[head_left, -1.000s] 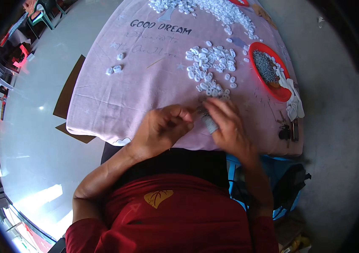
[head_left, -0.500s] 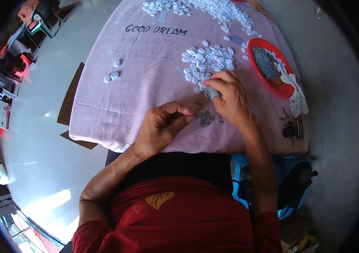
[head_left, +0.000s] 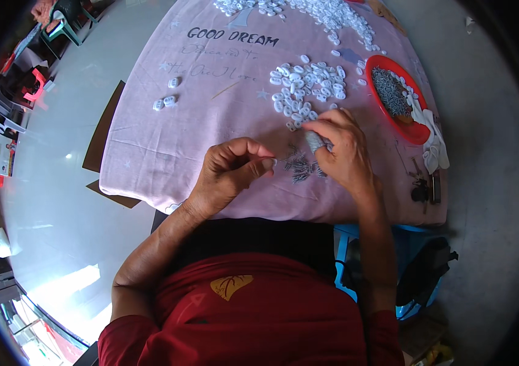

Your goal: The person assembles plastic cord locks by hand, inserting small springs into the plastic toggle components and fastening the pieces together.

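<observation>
Grey pins (head_left: pixel 301 166) partly hidden beneath right hand (head_left: pixel 340 151).

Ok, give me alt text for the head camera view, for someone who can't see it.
Seen from above, a person's left hand pinches something small while the right hand, one fingertip wrapped in grey, rests by a small pile of dark metal pins on a pink cloth. Beyond lie white plastic pieces and a red dish of pins.

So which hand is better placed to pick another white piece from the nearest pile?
Likely the right hand: its fingers already rest at the edge of the pile of white pieces, while the left hand sits farther back, pinching something small.
</observation>
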Motion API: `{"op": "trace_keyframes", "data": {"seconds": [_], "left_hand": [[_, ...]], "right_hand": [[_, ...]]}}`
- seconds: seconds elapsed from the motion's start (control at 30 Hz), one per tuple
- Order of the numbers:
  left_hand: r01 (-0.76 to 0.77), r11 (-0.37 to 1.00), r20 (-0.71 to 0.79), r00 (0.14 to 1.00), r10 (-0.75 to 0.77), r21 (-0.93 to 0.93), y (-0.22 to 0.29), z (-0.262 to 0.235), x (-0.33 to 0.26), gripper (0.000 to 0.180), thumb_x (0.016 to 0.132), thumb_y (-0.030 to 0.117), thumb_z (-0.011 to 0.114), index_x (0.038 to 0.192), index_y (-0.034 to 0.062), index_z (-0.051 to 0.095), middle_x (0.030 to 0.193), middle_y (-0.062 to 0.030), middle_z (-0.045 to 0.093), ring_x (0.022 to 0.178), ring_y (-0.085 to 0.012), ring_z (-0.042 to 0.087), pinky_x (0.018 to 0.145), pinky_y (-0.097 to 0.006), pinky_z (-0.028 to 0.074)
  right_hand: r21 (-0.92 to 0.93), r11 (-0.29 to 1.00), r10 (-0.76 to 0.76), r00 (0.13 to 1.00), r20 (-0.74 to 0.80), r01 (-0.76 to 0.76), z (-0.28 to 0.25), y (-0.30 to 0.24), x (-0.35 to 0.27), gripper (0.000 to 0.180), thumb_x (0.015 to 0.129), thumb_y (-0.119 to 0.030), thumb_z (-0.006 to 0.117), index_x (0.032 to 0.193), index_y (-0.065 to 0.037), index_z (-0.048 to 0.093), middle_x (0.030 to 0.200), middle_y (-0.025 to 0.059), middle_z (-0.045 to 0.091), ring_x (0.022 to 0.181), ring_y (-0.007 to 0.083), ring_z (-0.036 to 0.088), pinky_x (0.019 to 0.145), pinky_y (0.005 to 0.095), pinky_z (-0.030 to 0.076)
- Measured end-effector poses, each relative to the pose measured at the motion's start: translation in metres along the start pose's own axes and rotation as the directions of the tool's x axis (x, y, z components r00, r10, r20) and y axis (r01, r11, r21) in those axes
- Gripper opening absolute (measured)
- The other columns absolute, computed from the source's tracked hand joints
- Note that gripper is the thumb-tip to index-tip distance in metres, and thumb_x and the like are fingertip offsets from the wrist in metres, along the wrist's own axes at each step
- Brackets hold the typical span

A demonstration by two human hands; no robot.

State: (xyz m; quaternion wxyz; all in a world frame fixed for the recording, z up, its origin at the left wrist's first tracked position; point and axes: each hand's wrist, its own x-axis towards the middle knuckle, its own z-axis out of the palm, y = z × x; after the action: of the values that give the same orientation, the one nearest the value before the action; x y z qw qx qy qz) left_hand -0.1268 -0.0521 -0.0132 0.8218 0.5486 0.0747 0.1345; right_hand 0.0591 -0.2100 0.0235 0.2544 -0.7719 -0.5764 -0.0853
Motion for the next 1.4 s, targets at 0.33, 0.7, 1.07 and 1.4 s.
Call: {"op": "trace_keyframes", "data": {"seconds": [0.33, 0.7, 1.07, 1.4], "left_hand": [[0.087, 0.988, -0.011, 0.996, -0.089, -0.126, -0.003, -0.013, 0.003, 0.013, 0.093, 0.001, 0.062, 0.106, 0.0013, 0.065, 0.093, -0.0008, 0.066, 0.087, -0.0054, 0.059, 0.079, -0.019, 0.047], [0.022, 0.998, -0.003, 1.000, -0.022, -0.061, -0.003, -0.012, 0.004, 0.019, 0.091, -0.005, 0.061, 0.107, 0.0017, 0.067, 0.099, 0.0012, 0.065, 0.092, -0.0045, 0.058, 0.083, -0.018, 0.047], [0.011, 1.000, -0.001, 1.000, -0.011, -0.017, -0.005, -0.012, 0.003, 0.019, 0.092, -0.004, 0.060, 0.110, 0.0007, 0.065, 0.097, 0.0004, 0.064, 0.088, -0.0050, 0.057, 0.082, -0.020, 0.046], [-0.009, 0.998, 0.081, 0.997, 0.004, 0.055, 0.003, 0.010, -0.009, 0.016, 0.093, -0.002, 0.059, 0.108, -0.0006, 0.064, 0.099, -0.0007, 0.065, 0.094, -0.0059, 0.057, 0.085, -0.021, 0.046]], "right_hand": [[0.019, 0.998, 0.051, 0.998, 0.031, -0.052, -0.002, 0.008, 0.005, 0.025, 0.072, 0.000, 0.062, 0.096, -0.001, 0.070, 0.090, 0.0134, 0.061, 0.091, 0.0318, 0.059, 0.084, 0.0414, 0.048], [-0.068, 0.995, 0.084, 0.993, 0.081, -0.078, 0.005, 0.000, 0.008, 0.022, 0.071, -0.001, 0.064, 0.092, -0.002, 0.072, 0.089, 0.0140, 0.064, 0.091, 0.0314, 0.061, 0.083, 0.0404, 0.049], [-0.102, 0.995, -0.006, 0.995, 0.101, 0.017, 0.010, -0.003, 0.015, 0.020, 0.069, 0.003, 0.061, 0.088, -0.003, 0.060, 0.086, 0.0142, 0.060, 0.087, 0.0341, 0.059, 0.077, 0.0453, 0.048], [0.304, 0.949, -0.088, 0.996, 0.005, 0.083, -0.007, -0.058, -0.017, 0.022, 0.071, 0.006, 0.065, 0.090, -0.003, 0.057, 0.083, 0.0127, 0.056, 0.079, 0.0323, 0.059, 0.068, 0.0411, 0.047]]}}
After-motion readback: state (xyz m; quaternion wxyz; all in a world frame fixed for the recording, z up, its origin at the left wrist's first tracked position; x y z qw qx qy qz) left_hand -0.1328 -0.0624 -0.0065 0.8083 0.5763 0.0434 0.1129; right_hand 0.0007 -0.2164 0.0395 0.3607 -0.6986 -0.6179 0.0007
